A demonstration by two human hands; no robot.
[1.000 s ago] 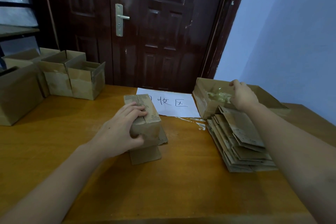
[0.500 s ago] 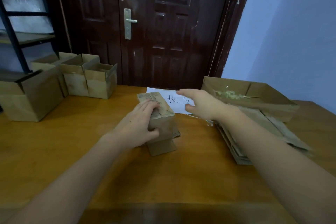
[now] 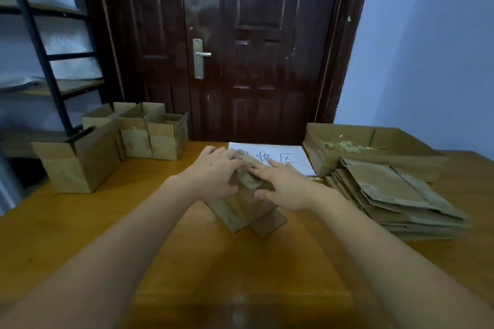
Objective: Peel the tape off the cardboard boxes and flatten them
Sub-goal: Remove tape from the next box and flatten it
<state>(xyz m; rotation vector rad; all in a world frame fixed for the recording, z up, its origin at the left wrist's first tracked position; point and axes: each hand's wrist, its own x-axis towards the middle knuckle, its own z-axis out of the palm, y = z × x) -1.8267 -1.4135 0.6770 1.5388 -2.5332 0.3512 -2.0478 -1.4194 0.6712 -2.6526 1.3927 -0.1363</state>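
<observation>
A small brown cardboard box (image 3: 247, 207) stands in the middle of the wooden table (image 3: 107, 235), its lower flaps spread on the tabletop. My left hand (image 3: 216, 173) grips its left side and top, fingers curled over the upper edge. My right hand (image 3: 283, 185) lies against its right side with straight fingers and the thumb low on the near face. Both hands hide most of the box's top. A stack of flattened boxes (image 3: 395, 200) lies to the right. Several open boxes (image 3: 133, 136) stand at the back left.
A shallow cardboard tray (image 3: 379, 149) holding crumpled tape sits at the back right. A white paper sheet (image 3: 283, 156) with handwritten characters lies behind the box. A dark door (image 3: 240, 48) stands beyond the table, and a metal shelf (image 3: 40, 48) is on the left.
My right hand has come from the tape tray at the right over to the box and now rests on its right side. The left hand has kept its grip. The camera tilted upward.
</observation>
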